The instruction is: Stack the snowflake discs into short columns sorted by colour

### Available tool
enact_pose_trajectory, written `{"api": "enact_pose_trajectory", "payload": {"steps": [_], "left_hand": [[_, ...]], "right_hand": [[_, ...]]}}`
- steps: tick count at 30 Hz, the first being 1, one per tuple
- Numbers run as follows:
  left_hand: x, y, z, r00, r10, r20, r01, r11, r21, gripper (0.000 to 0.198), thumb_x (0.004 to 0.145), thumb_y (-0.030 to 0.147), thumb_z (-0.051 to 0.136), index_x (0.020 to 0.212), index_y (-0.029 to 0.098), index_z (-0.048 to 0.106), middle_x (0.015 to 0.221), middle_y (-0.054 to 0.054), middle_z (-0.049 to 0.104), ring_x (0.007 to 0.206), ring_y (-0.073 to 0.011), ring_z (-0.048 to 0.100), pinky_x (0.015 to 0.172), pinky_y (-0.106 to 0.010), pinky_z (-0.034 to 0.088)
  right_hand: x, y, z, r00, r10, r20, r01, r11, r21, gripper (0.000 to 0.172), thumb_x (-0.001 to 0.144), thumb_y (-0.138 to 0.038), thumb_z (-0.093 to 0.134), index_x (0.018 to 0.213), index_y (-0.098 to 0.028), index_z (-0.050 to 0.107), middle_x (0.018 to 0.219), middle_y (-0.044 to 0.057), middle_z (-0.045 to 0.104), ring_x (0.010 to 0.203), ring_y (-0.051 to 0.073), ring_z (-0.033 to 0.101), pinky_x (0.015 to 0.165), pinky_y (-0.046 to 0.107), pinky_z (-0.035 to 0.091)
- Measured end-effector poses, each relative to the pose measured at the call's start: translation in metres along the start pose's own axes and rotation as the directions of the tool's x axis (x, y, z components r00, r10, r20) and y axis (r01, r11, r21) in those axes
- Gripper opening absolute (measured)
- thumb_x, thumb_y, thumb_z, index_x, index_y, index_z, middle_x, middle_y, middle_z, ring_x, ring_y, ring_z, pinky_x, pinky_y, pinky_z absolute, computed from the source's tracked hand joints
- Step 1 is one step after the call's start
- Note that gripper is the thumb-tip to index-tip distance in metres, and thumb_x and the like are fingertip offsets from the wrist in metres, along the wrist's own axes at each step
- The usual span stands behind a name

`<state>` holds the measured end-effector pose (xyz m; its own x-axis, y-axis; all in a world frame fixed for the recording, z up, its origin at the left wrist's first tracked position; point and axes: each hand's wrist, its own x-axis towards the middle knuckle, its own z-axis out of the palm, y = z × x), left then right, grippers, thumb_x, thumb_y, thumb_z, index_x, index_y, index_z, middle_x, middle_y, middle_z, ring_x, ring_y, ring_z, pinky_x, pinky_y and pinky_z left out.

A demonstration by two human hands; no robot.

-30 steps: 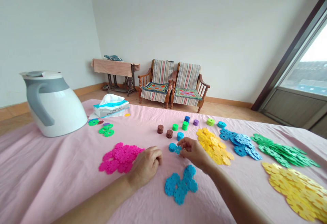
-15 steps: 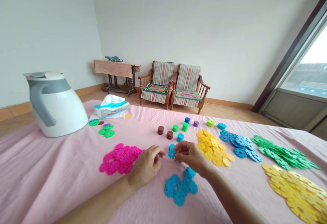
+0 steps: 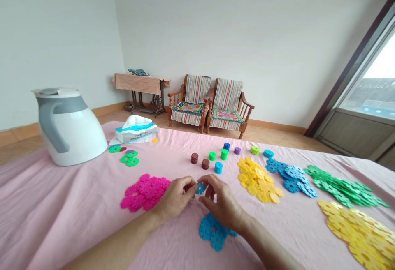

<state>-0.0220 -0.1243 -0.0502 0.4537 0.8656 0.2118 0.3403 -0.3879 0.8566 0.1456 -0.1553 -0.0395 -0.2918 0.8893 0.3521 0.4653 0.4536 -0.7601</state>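
Head view: left hand [image 3: 178, 197] seems to pinch a blue flower disc [image 3: 200, 188] over the bench [image 3: 95, 208]; right hand [image 3: 224, 202] has fingers parted beside it. Light-blue stack [image 3: 219, 168] looks done; loose blue discs [image 3: 217, 240] and magenta pile [image 3: 145, 192] probably left.

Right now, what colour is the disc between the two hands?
The disc is blue, best seen in the head view.
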Motion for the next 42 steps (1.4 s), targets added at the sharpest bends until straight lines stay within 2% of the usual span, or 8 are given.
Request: {"api": "enact_pose_trajectory", "payload": {"steps": [5,11,16,27,31,34,38,42], "left_hand": [[0.001,-0.001,0.000,1.000,-0.025,-0.017,0.024,0.997,-0.070,0.037,0.085,0.046,0.044,0.071,0.014,0.056,0.061,0.001,0.054,0.058,-0.0115,0.049,0.054,-0.020,0.036],[0.002,-0.009,0.002,0.997,-0.048,-0.056,0.043,0.995,-0.092,0.036,0.085,0.046,0.045,0.073,0.014,0.056,0.060,0.001,0.054,0.055,-0.0114,0.049,0.052,-0.021,0.037],[0.002,-0.010,0.002,0.997,-0.066,-0.050,0.061,0.993,-0.102,0.035,0.084,0.045,0.047,0.073,0.014,0.057,0.062,-0.001,0.058,0.056,-0.0121,0.051,0.053,-0.021,0.038],[0.001,-0.009,0.003,0.998,-0.053,-0.039,0.050,0.996,-0.073,0.031,0.085,0.040,0.046,0.072,0.014,0.057,0.061,0.000,0.055,0.055,-0.0113,0.050,0.051,-0.020,0.036],[0.000,-0.008,0.004,0.998,-0.018,-0.060,0.018,1.000,0.005,0.027,0.084,0.034,0.046,0.069,0.014,0.055,0.059,0.002,0.053,0.055,-0.0104,0.047,0.051,-0.020,0.034],[-0.002,-0.003,0.003,0.998,0.015,-0.053,-0.010,0.996,0.084,0.023,0.083,0.031,0.048,0.070,0.015,0.056,0.062,0.001,0.055,0.058,-0.0106,0.048,0.052,-0.020,0.035],[-0.008,0.012,-0.003,0.993,0.070,0.094,-0.083,0.986,0.147,0.015,0.078,0.029,0.056,0.077,0.015,0.061,0.070,0.000,0.057,0.061,-0.0106,0.050,0.055,-0.020,0.037],[-0.014,0.028,-0.012,0.905,0.162,0.393,-0.259,0.944,0.207,0.034,0.063,0.037,0.072,0.089,0.019,0.062,0.084,0.000,0.055,0.064,-0.0106,0.050,0.058,-0.020,0.039]], "right_hand": [[0.002,0.004,0.001,0.999,-0.028,-0.039,0.026,0.997,-0.066,0.025,0.072,-0.010,0.053,0.094,-0.021,0.053,0.081,-0.001,0.054,0.066,0.009,0.052,0.060,0.021,0.043],[0.015,0.028,-0.010,0.921,0.170,-0.349,-0.218,0.970,-0.103,0.023,0.068,-0.023,0.061,0.091,-0.019,0.057,0.080,0.000,0.052,0.062,0.011,0.051,0.062,0.026,0.044],[0.021,0.042,-0.010,0.906,0.281,-0.315,-0.331,0.936,-0.118,0.025,0.064,-0.030,0.064,0.085,-0.019,0.060,0.082,0.001,0.053,0.063,0.012,0.052,0.063,0.028,0.044],[0.020,0.045,-0.005,0.924,0.292,-0.249,-0.334,0.931,-0.147,0.024,0.064,-0.029,0.061,0.086,-0.019,0.061,0.082,0.001,0.053,0.061,0.011,0.052,0.060,0.026,0.044],[0.019,0.041,-0.010,0.919,0.278,-0.281,-0.320,0.940,-0.118,0.026,0.067,-0.032,0.060,0.089,-0.018,0.061,0.080,0.001,0.055,0.060,0.011,0.051,0.059,0.025,0.043],[0.013,0.039,-0.021,0.889,0.301,-0.344,-0.357,0.928,-0.111,0.023,0.074,-0.038,0.053,0.076,-0.017,0.061,0.062,-0.001,0.051,0.055,0.012,0.048,0.053,0.024,0.038],[-0.002,0.047,-0.036,0.857,0.363,-0.365,-0.429,0.896,-0.116,0.034,0.079,-0.044,0.046,0.065,-0.017,0.061,0.048,-0.002,0.043,0.048,0.012,0.043,0.046,0.023,0.030],[-0.016,0.058,-0.042,0.855,0.375,-0.359,-0.418,0.907,-0.045,0.038,0.079,-0.048,0.046,0.068,-0.016,0.063,0.048,-0.002,0.046,0.048,0.012,0.045,0.046,0.023,0.030]]}}
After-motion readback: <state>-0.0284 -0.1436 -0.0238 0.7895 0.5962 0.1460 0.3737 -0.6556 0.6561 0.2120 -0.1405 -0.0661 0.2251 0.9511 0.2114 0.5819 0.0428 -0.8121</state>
